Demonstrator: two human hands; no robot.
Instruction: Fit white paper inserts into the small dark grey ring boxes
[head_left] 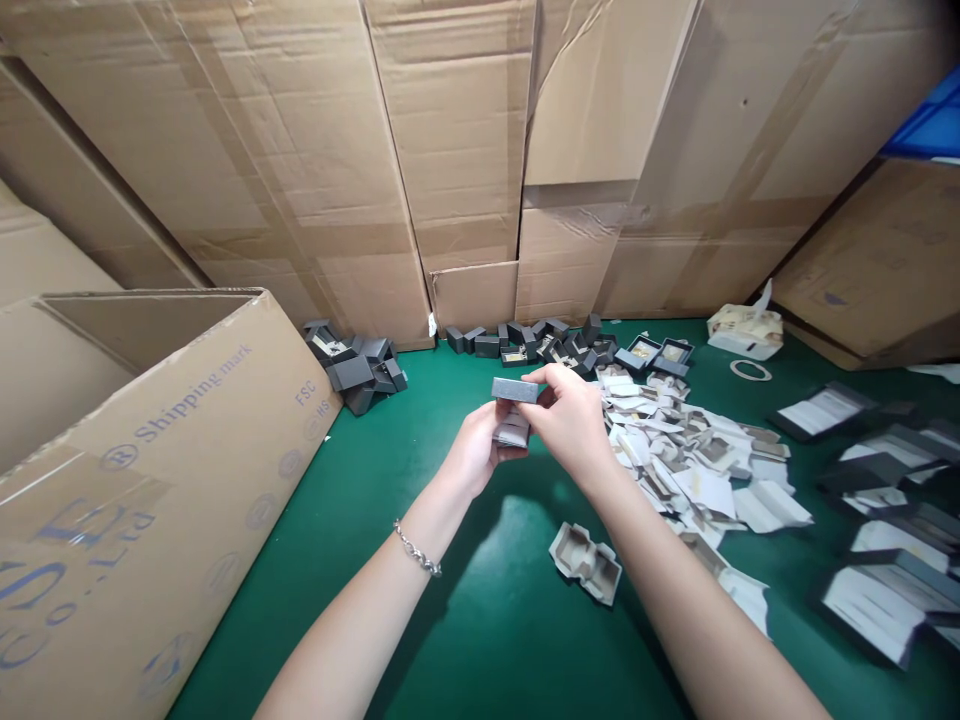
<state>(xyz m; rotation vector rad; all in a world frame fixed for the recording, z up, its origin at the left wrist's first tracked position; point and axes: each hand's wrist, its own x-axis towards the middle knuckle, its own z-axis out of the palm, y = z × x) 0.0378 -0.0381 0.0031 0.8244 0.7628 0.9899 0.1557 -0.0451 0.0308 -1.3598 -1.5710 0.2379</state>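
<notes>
A small grey box is held up over the middle of the table, its grey top part (514, 390) level and a pale lower part (511, 432) showing beneath. My left hand (474, 452) is closed around the lower part from the left. The fingers of my right hand (571, 418) pinch the right end of the grey top. Whether the two parts are joined is hidden by my fingers. Below my right hand lies a moulded grey-white insert (586, 563) with two hollows. Close by on the right spreads a heap of white and grey paper inserts (694, 465).
A large open carton (225, 440) stands at the left. Small dark boxes (364, 372) are piled beside it, with more dark boxes (487, 345) along the cardboard wall (465, 150). Open black boxes (892, 560) lie far right. A tissue pack (745, 330) and white ring (750, 370) sit behind.
</notes>
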